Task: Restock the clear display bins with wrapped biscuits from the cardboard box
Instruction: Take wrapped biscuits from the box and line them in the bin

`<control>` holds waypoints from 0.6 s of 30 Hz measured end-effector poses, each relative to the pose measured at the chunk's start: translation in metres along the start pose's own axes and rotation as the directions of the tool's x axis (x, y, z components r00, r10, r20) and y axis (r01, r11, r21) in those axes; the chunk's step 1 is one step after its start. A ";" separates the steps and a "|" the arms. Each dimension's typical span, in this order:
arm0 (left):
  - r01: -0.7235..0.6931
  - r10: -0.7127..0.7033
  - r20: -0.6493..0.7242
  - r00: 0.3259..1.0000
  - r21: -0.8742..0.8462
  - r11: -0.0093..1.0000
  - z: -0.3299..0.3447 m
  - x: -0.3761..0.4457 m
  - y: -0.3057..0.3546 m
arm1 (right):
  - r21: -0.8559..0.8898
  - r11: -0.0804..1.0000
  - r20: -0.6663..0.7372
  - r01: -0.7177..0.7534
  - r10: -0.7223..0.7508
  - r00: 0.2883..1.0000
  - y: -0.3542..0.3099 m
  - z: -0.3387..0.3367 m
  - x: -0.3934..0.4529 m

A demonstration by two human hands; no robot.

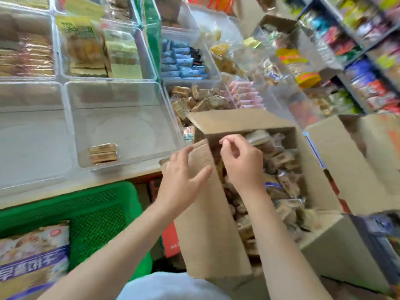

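Observation:
An open cardboard box (320, 245) stands in front of me, full of wrapped brown biscuits (281, 167). My left hand (181, 180) hovers over the box's near-left flap (207, 224), fingers spread and holding nothing. My right hand (240, 161) is above the box's left inner edge, fingers loosely curled, thumb and forefinger close together; nothing shows between them. To the left, a clear display bin (121, 118) is almost bare, with two wrapped biscuits (103, 153) at its front.
Other clear bins hold wafers (86, 46), blue packets (184, 61), brown biscuits (194, 100) and pink packets (246, 94). A green plastic basket (93, 213) sits low left with a biscuit bag (32, 254). Shelves of snacks (368, 61) rise at right. A second cardboard box (368, 148) stands right.

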State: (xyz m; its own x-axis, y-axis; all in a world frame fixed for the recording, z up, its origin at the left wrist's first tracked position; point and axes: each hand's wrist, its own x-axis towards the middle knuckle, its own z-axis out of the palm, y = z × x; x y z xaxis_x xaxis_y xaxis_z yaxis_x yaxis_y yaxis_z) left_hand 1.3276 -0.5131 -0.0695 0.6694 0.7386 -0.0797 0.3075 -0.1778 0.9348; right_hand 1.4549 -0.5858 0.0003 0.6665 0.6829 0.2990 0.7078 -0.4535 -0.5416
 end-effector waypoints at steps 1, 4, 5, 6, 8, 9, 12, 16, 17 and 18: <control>-0.011 0.011 0.047 0.999 0.015 1.000 0.013 -0.003 0.008 | -0.076 0.997 0.026 -0.032 0.035 0.999 0.018 -0.013 -0.003; 0.030 -0.035 0.150 0.988 0.039 0.999 0.034 -0.007 0.005 | -0.329 0.944 0.316 0.012 0.098 0.944 0.056 -0.027 -0.011; 0.080 -0.082 0.180 0.980 0.020 0.997 0.038 -0.009 0.003 | -0.382 0.923 0.410 0.034 0.136 0.902 0.064 -0.032 -0.015; 0.128 -0.123 0.201 0.972 -0.012 0.992 0.040 -0.011 0.002 | -0.417 0.908 0.474 0.047 0.174 0.863 0.070 -0.035 -0.019; 0.168 -0.156 0.212 0.965 -0.040 0.985 0.042 -0.015 0.002 | -0.448 0.892 0.509 0.060 0.199 0.838 0.079 -0.038 -0.025; 0.171 -0.161 0.207 0.965 -0.036 0.985 0.042 -0.016 0.003 | -0.452 0.890 0.490 0.061 0.190 0.851 0.082 -0.038 -0.027; 0.180 -0.172 0.207 0.963 -0.021 0.983 0.041 -0.016 0.007 | -0.492 0.867 0.434 0.077 0.168 0.885 0.085 -0.038 -0.025; 0.171 -0.168 0.240 0.956 0.008 0.985 0.034 -0.008 0.008 | -0.566 0.817 0.522 0.111 0.251 0.815 0.081 -0.041 -0.014; 0.166 -0.165 0.254 0.953 0.020 0.986 0.032 -0.006 0.009 | -0.569 0.815 0.533 0.110 0.263 0.804 0.078 -0.044 -0.010; 0.162 -0.165 0.274 0.948 0.034 0.986 0.029 -0.004 0.008 | -0.554 0.827 0.536 0.096 0.267 0.801 0.074 -0.049 -0.006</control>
State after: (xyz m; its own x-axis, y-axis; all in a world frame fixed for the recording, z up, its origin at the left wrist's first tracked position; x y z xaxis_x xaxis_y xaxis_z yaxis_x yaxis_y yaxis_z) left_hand 1.3469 -0.5368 -0.0713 0.7685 0.5514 -0.3246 0.4348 -0.0779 0.8972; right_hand 1.5152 -0.6517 -0.0028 0.5969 0.7331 -0.3261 0.7788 -0.6270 0.0159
